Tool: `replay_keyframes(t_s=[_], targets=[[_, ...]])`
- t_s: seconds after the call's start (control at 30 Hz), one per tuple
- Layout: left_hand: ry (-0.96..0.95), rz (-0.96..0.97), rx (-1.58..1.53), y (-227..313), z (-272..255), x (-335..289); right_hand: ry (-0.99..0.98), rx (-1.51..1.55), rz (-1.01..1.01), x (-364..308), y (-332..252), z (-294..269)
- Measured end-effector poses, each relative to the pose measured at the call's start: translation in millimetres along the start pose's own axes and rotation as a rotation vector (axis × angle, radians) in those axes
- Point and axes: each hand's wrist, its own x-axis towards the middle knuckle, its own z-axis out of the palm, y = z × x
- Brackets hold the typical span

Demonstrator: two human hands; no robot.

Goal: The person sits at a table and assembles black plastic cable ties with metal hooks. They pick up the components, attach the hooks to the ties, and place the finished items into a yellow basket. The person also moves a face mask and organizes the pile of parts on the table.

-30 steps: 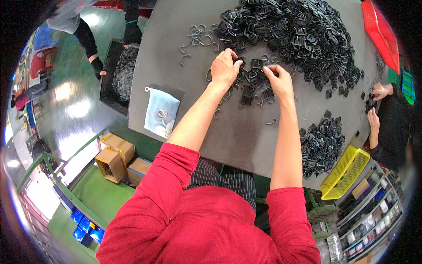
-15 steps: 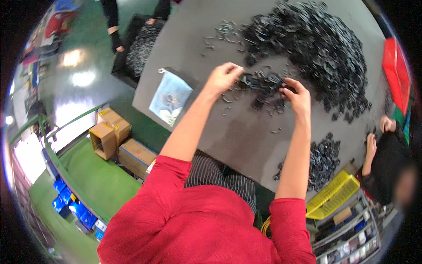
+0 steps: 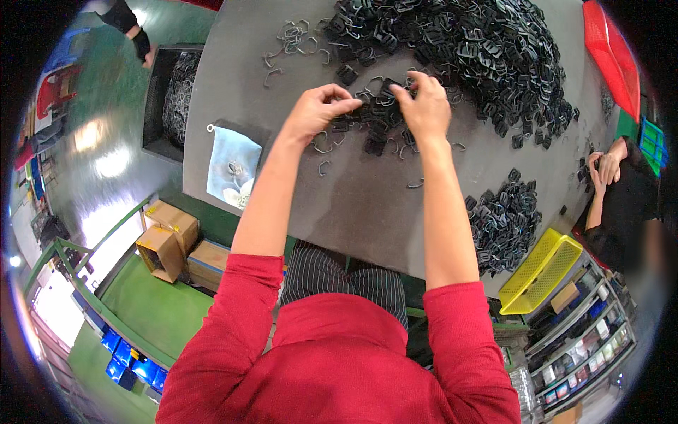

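grey table point(image 3: 353, 205), big heap point(image 3: 487, 60) of black buckles on the far side, small heap point(image 3: 505, 222) by the near right edge. both forearms point(image 3: 263, 201) reach forward over the table, hands apart and facing inward. left hand point(image 3: 318, 116): thumb and forefinger point right, tips close together by a metal ring point(image 3: 363, 94); can't tell if they pinch it. right hand point(image 3: 429, 113): thumb and forefinger spread, thumb tip right by a black buckle point(image 3: 388, 87), contact unclear. loose cluster point(image 3: 378, 126) of buckles and rings lies between the hands, mostly just nearside of the fingertips.
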Motion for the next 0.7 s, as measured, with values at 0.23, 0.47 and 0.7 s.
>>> replay_keyframes(t_s=[0.23, 0.47, 0.7], targets=[[0.076, -0.058, 0.072, 13, -29, -3, -0.181, 0.767, 0.386, 5, 6, -26], [-0.031, -0.081, 0.107, 11, -43, 6, -0.287, 1.362, 0.723, -27, 50, -44], [-0.201, -0.071, -0.73, 15, -34, 5, -0.323, 0.098, 0.389, -29, -24, -3]])
